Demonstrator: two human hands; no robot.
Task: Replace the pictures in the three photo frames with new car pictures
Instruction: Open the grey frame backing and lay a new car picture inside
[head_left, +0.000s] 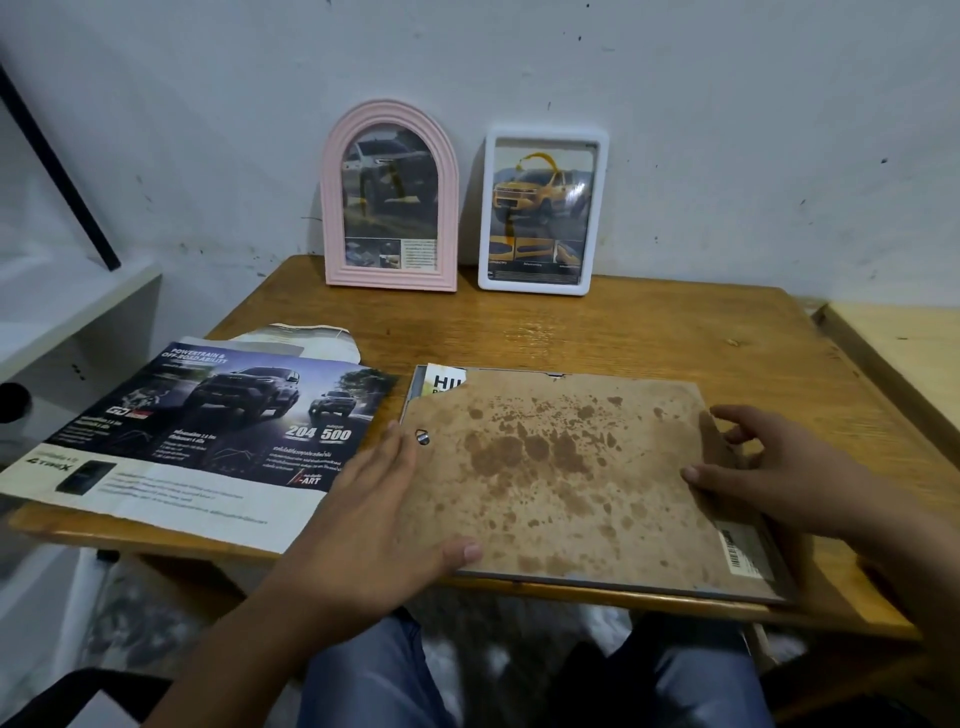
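Backing board (561, 467), flat between both hands (374, 525)

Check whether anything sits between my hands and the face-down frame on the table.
Nothing visible does. The left hand already rests on the frame's stained backing board at its left edge, and the right hand rests on its right edge.
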